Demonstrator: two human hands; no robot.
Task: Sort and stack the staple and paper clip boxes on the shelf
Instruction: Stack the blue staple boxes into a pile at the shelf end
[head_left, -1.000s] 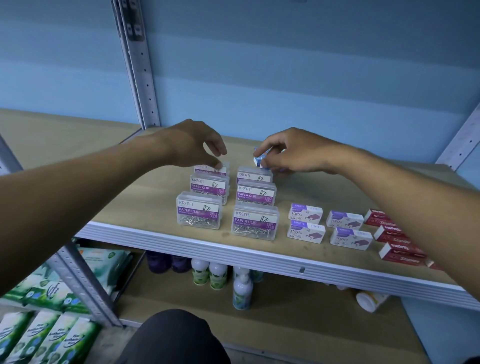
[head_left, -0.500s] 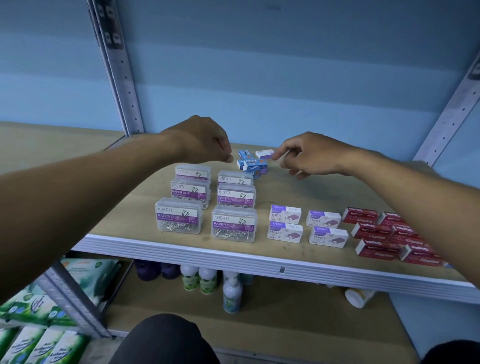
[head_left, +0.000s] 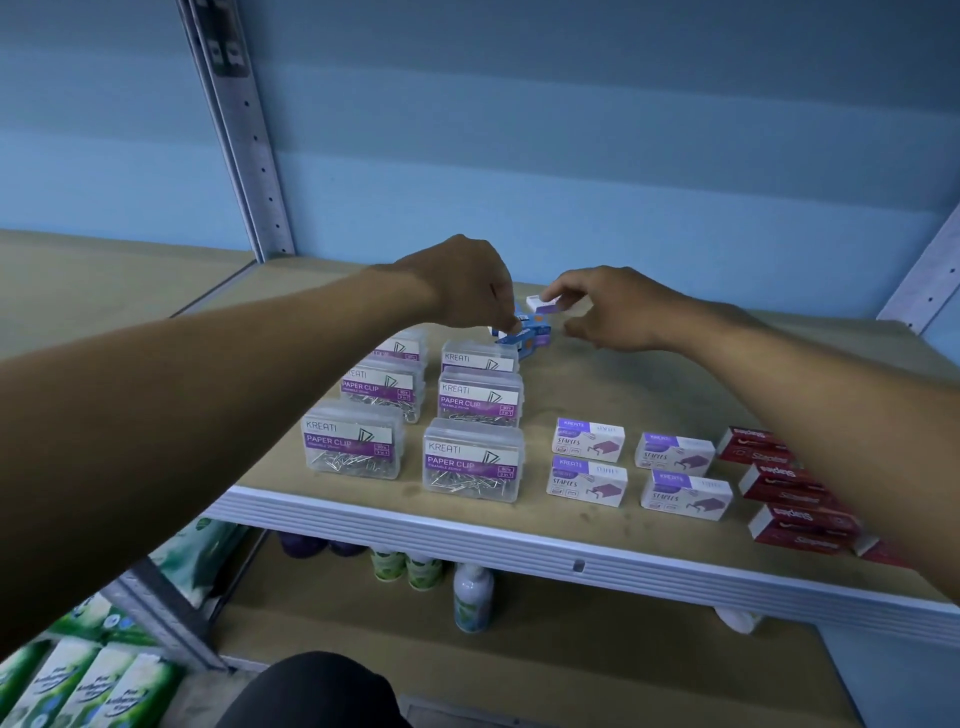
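Observation:
On the wooden shelf (head_left: 597, 395), clear plastic paper clip boxes (head_left: 470, 460) stand in two columns at the middle. To their right lie white-and-purple staple boxes (head_left: 587, 480), then red staple boxes (head_left: 789, 483). Behind the clip boxes is a small heap of blue boxes (head_left: 532, 332). My left hand (head_left: 467, 283) pinches a blue box (head_left: 506, 338) at the heap's near left edge. My right hand (head_left: 613, 306) holds a small white-and-purple box (head_left: 543, 304) just above the heap.
Grey metal uprights (head_left: 244, 156) frame the shelf at back left and right. A white front rail (head_left: 519, 540) edges it. Below it stand small bottles (head_left: 470, 597) and green tissue packs (head_left: 78, 680). A dark knee (head_left: 311, 691) shows at the bottom.
My left hand has moved right onto the blue heap and closed on a blue box. My right hand has picked the white-and-purple box off the heap. The camera has shifted slightly.

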